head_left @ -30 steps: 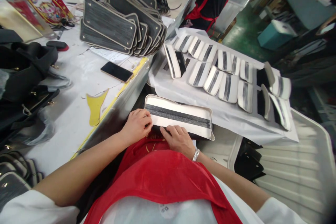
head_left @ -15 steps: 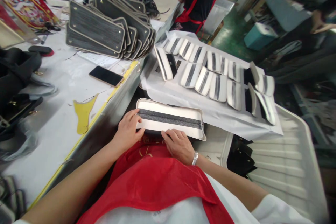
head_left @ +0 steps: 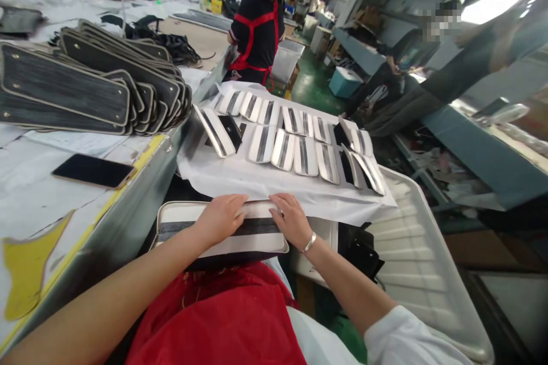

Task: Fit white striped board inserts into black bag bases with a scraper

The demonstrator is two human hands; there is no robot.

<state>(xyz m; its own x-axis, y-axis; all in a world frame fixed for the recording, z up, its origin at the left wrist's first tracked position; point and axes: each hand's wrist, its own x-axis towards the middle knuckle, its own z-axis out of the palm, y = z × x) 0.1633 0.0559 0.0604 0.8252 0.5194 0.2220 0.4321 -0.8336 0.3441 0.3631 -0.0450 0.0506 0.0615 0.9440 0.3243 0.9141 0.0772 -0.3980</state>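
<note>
Across my lap lies a long white panel (head_left: 252,241) with rounded corners, a raised rim and a dark grey stripe down its middle; it looks like a bag part. My left hand (head_left: 220,220) reaches over the panel, its fingers closed along the far edge. At the right end of that same edge, my right hand (head_left: 293,223) pinches the rim between thumb and fingers. Dark material shows under the panel's near side. Beyond my hands, several similar striped pieces (head_left: 305,156) rest in rows on a white-covered surface (head_left: 231,179).
On the left worktable are stacked dark panels (head_left: 64,82), a phone (head_left: 94,170) and a yellow template (head_left: 32,268). A pale plastic bin (head_left: 419,251) stands at my right, with black pieces (head_left: 362,251) beside it. A person in a red-strapped apron (head_left: 257,28) stands ahead; another person is at the right.
My hands have moved from the panel's left end and near edge to its far edge. The panel now sits further left in view, and the camera has tilted up and turned right.
</note>
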